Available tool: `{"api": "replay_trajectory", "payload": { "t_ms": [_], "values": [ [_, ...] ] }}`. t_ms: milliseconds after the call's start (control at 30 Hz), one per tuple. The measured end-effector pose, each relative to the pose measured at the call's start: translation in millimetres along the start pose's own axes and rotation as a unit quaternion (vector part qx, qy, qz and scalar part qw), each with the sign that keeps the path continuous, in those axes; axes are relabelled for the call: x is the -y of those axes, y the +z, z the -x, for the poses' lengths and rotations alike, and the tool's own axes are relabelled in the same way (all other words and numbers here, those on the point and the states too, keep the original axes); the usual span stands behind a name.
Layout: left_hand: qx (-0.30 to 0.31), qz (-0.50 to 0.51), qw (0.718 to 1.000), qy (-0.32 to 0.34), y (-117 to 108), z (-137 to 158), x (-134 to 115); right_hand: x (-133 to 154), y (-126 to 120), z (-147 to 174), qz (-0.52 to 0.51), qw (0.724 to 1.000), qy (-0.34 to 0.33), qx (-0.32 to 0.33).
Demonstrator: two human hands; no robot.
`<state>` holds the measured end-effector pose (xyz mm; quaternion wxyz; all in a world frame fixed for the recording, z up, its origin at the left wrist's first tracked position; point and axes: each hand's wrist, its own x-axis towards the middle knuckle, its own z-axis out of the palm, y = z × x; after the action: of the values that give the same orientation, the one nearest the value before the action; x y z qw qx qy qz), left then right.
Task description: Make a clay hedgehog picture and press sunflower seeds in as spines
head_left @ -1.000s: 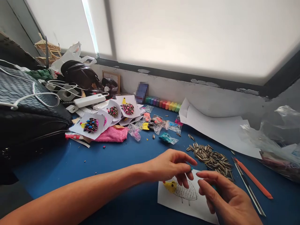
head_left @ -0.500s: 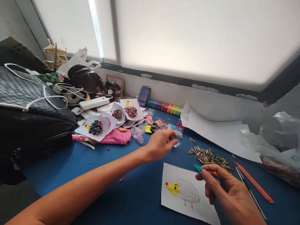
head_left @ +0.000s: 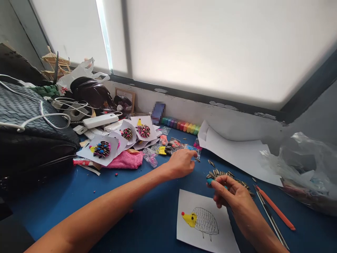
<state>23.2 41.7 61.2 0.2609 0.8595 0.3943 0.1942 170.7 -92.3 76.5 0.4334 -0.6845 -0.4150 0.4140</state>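
Note:
A lump of teal modelling clay is pinched between the thumb and fingers of my right hand. A second bit of teal shows behind those fingers. Below and left lies a white card with a drawn hedgehog; its face is yellow clay with a red nose and a black eye. My left hand reaches over the blue table by the small clay packets; its index finger is stretched out, the other fingers partly hidden. Striped sunflower seeds are heaped behind my right hand.
Seed-covered hedgehog cards lie at left on a pink cloth. Coloured clay tubs line the wall. An orange tool and a metal-tipped one lie right, near a plastic bag. A black bag stands left.
My right hand has moved left and up with the teal clay, away from the card and over the seeds. My left hand has shifted slightly right over the table; the view has turned a little.

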Motion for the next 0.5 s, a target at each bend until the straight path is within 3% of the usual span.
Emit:
{"api": "replay_trajectory", "payload": {
  "t_ms": [200, 500],
  "values": [
    [-0.021, 0.12, 0.992, -0.01, -13, -2, -6, 5, 1, -16, -0.027, 0.999, -0.031, -0.021],
    [0.06, 0.309, 0.947, -0.068, -11, -11, 1, 5, 11, -32, 0.001, 0.999, -0.029, 0.028]
  ]
}}
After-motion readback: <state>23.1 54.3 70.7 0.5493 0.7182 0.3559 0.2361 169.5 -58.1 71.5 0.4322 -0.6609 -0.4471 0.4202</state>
